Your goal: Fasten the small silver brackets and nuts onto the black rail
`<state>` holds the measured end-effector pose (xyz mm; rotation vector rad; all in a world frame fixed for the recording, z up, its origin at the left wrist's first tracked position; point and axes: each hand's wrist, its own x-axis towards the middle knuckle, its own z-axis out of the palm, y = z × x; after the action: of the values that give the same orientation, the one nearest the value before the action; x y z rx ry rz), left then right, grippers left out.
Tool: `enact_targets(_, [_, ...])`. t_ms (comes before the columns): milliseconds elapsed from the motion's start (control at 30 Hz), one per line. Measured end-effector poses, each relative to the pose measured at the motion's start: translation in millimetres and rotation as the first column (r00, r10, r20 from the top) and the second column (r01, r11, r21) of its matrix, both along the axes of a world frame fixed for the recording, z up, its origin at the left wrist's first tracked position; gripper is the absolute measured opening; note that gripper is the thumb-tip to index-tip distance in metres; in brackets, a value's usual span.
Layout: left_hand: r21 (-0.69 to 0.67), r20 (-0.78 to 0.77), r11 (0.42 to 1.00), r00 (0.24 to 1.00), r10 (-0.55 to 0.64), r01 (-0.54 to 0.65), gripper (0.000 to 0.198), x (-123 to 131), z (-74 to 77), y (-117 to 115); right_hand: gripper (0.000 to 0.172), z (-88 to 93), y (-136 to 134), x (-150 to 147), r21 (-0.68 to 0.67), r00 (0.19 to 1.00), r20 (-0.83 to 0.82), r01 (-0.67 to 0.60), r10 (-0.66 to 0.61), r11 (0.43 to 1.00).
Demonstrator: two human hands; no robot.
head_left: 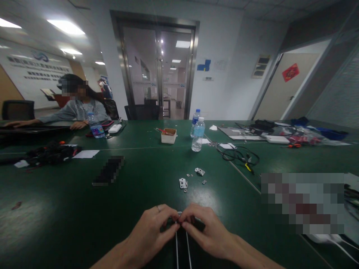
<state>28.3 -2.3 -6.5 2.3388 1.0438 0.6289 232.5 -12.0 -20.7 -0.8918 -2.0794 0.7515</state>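
Observation:
My left hand (150, 233) and my right hand (206, 233) meet fingertip to fingertip above the green table, both closed in a pinch. Between the fingers is something too small and covered to make out. It lies at the far end of a long narrow piece (177, 246) with two thin pale edges, which runs down out of the view. Beyond the hands lie two small metal brackets, one nearer (183, 183) and one farther (200, 172). Several small nuts or washers (204, 182) are scattered around them.
Two water bottles (197, 136) stand past the brackets, near a small open box (168, 137). Black cables (238, 155) lie to the right. A blurred dark object (109, 171) lies on the left. Another person (84, 106) sits at the far left.

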Motion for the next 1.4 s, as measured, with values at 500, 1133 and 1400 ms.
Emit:
enact_targets(500, [-0.088, -0.171, 0.996, 0.985, 0.003, -0.018, 0.012, -16, 5.6, 11, 0.017, 14.1, 19, 22, 0.102, 0.858, 0.504, 0.060, -0.104, 0.993])
enact_targets(1133, [-0.138, -0.193, 0.990, 0.981, 0.005, -0.033, 0.015, -15, 7.5, 11, 0.013, 10.8, 17, 21, 0.080, 0.850, 0.525, -0.001, -0.041, 0.997])
enact_targets(1400, [-0.174, -0.142, 0.983, 0.990, 0.024, -0.049, 0.017, -16, -4.4, 13, 0.013, 7.0, 18, 21, 0.086, 0.857, 0.513, 0.002, -0.046, 0.996])
